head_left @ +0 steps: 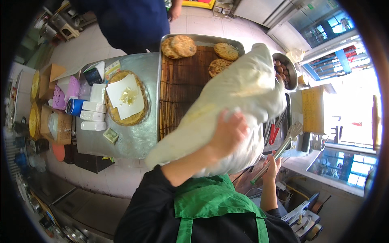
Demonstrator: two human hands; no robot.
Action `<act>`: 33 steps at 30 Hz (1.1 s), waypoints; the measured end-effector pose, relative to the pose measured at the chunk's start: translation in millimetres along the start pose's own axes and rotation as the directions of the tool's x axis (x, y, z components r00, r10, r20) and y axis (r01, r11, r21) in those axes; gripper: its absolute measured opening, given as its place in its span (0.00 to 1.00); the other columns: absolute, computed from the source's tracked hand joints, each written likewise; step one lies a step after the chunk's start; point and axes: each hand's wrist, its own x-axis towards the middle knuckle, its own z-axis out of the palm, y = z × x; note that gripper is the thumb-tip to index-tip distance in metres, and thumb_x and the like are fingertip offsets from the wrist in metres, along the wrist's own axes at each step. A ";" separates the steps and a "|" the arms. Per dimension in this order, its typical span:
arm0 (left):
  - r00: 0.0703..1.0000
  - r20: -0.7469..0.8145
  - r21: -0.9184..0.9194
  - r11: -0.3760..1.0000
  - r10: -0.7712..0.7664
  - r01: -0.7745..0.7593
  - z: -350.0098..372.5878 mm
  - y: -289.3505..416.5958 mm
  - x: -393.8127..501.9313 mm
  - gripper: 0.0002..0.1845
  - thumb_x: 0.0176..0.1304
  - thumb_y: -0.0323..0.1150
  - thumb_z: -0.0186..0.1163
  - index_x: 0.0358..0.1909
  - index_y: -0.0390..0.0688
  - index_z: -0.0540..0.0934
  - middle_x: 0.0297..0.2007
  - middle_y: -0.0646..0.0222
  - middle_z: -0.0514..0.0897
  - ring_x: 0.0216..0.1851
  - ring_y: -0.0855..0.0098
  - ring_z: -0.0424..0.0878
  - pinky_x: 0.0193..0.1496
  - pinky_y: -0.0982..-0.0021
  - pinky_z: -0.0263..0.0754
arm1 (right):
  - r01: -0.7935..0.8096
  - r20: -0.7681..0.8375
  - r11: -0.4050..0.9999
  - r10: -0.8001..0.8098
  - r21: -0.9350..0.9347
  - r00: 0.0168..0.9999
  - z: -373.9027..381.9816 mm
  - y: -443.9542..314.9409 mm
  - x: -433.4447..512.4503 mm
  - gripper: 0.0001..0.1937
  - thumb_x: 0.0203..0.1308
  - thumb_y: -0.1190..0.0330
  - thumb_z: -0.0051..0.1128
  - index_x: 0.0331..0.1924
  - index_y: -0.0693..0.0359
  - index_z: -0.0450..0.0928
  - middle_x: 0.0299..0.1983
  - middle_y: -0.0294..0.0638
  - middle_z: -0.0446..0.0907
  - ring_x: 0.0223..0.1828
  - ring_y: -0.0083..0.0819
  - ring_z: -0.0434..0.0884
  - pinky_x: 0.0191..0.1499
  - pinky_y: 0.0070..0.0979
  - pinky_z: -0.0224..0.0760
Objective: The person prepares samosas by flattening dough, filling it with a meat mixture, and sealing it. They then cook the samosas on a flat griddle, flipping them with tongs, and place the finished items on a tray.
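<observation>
My left hand (229,132) is closed, somewhat blurred, on a thick off-white cloth (228,88), which is bunched and folded slantwise over the right part of a metal tray (159,91) lined with dark bamboo slats. Browned round flatbreads lie in the tray: two overlapping (184,46) at the far left corner, and two more (226,51) near the far right, one partly under the cloth. At the lower right, my right hand (272,167) grips long metal tongs (282,148) with a green end, slanting up to the right.
On the metal table (130,142) left of the tray are a wicker basket (146,100) with paper, white packets (93,116) and a small green-white box (111,135). A metal bowl (293,73) of round brown items and red-handled tongs (274,133) lie right. A person (130,24) stands across.
</observation>
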 end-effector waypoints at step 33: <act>0.997 0.071 -0.392 0.918 -0.038 0.063 95.4 8.8 -60.6 0.27 0.62 0.35 0.53 0.64 0.39 0.71 0.64 0.64 0.72 0.68 0.57 0.62 0.69 0.49 0.53 | -0.319 0.198 0.901 0.269 0.293 0.943 483.5 -3.6 80.9 0.12 0.58 0.70 0.57 0.31 0.65 0.64 0.19 0.42 0.69 0.16 0.35 0.72 0.18 0.31 0.68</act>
